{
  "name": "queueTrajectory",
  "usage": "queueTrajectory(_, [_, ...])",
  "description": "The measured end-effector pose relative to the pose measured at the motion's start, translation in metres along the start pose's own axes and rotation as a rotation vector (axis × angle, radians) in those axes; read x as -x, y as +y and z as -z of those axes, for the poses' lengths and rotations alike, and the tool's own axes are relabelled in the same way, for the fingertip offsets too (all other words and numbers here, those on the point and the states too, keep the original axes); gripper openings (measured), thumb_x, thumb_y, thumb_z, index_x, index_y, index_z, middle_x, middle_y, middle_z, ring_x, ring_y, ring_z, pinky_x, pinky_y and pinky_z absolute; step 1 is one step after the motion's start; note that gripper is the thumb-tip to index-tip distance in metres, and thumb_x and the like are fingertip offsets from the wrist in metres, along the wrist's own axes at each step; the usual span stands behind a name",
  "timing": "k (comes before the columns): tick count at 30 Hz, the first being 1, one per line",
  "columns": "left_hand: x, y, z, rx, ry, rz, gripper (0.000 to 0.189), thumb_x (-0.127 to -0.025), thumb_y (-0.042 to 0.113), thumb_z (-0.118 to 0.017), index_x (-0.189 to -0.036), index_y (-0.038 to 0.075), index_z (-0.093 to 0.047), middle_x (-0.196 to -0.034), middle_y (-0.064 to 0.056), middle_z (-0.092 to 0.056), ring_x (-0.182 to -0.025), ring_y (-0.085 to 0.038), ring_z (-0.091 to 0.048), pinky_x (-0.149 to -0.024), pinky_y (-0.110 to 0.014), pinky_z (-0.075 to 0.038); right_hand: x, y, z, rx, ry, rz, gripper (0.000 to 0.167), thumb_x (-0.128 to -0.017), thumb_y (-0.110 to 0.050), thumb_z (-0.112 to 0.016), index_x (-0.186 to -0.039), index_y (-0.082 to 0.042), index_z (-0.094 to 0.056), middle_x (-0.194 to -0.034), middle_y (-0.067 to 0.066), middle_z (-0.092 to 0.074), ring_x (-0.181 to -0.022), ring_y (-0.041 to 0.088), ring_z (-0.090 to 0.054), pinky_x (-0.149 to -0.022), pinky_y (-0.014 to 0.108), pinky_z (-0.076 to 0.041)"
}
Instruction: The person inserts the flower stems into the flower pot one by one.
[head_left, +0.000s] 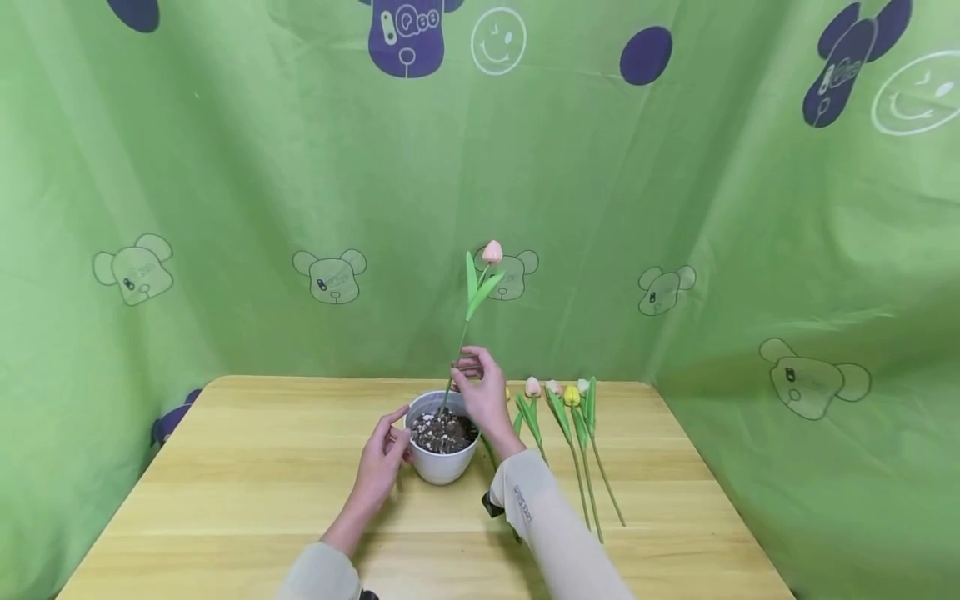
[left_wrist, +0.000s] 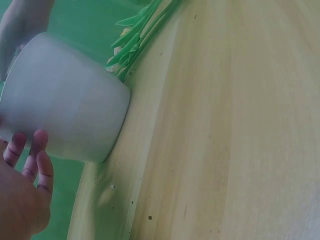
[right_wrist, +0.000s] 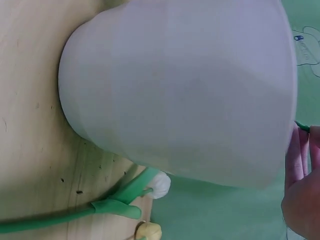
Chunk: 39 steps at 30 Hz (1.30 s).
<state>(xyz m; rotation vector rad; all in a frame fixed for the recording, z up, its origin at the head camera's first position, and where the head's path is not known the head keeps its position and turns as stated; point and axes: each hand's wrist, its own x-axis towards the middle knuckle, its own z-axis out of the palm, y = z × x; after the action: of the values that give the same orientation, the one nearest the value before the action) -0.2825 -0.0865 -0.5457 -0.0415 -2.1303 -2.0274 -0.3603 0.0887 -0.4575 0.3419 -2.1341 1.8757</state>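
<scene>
A white flower pot (head_left: 441, 467) holds dark soil (head_left: 444, 432) with pale bits in it. My left hand (head_left: 381, 458) rests its fingers against the pot's left side, close to the rim. In the left wrist view, the fingertips (left_wrist: 37, 150) lie along the outer wall. My right hand (head_left: 483, 392) pinches the stem of a pink artificial tulip (head_left: 492, 252) between thumb and fingers, above the pot's right rim. The tulip stands nearly upright, leaning a little right, its lower stem end at the soil.
More artificial tulips (head_left: 581, 417), pink, white and yellow, lie on the wooden table (head_left: 285, 467) right of the pot, their blooms toward the far edge. Some are partly hidden by my right arm. A green printed curtain (head_left: 420, 183) hangs behind the table and at both sides.
</scene>
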Motion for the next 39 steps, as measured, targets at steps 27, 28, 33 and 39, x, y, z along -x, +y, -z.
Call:
queueTrajectory(27, [0.009,0.015,0.000,0.015,-0.003,0.011,0.042,-0.105,0.011,-0.059,-0.146,0.010,-0.055,-0.085,-0.006,-0.060,-0.075,-0.026,-0.064,-0.065,-0.031,-0.056,-0.008,0.027,-0.010,0.165,0.009,0.107,0.031,-0.094,0.003,-0.071,-0.123,-0.003,-0.063,-0.108,0.017,-0.071,-0.099,0.031,-0.069,-0.077,0.026,-0.062])
queueTrajectory(28, [0.011,0.019,0.000,0.013,-0.001,0.014,0.042,-0.105,0.010,-0.059,-0.147,0.009,-0.055,-0.085,-0.006,-0.060,-0.075,-0.028,-0.065,-0.065,-0.030,-0.056,-0.007,0.027,-0.010,0.168,0.005,0.111,0.031,-0.093,0.003,-0.071,-0.123,-0.003,-0.062,-0.108,0.017,-0.071,-0.099,0.031,-0.069,-0.077,0.026,-0.062])
queueTrajectory(33, [0.007,0.013,-0.002,-0.018,0.010,0.033,0.042,-0.106,0.009,-0.057,-0.148,0.010,-0.054,-0.087,-0.010,-0.061,-0.078,-0.033,-0.065,-0.065,-0.029,-0.055,-0.007,0.028,-0.011,0.152,-0.015,0.122,0.030,-0.093,0.005,-0.070,-0.122,-0.001,-0.062,-0.107,0.018,-0.070,-0.097,0.032,-0.069,-0.073,0.026,-0.063])
queueTrajectory(39, [0.000,-0.004,0.000,-0.003,-0.003,0.016,0.043,-0.106,0.014,-0.058,-0.149,0.012,-0.053,-0.087,-0.009,-0.061,-0.079,-0.036,-0.065,-0.065,-0.030,-0.056,-0.007,0.028,-0.013,0.141,-0.035,0.119,0.029,-0.093,0.006,-0.069,-0.120,-0.001,-0.062,-0.106,0.020,-0.069,-0.096,0.033,-0.068,-0.071,0.028,-0.063])
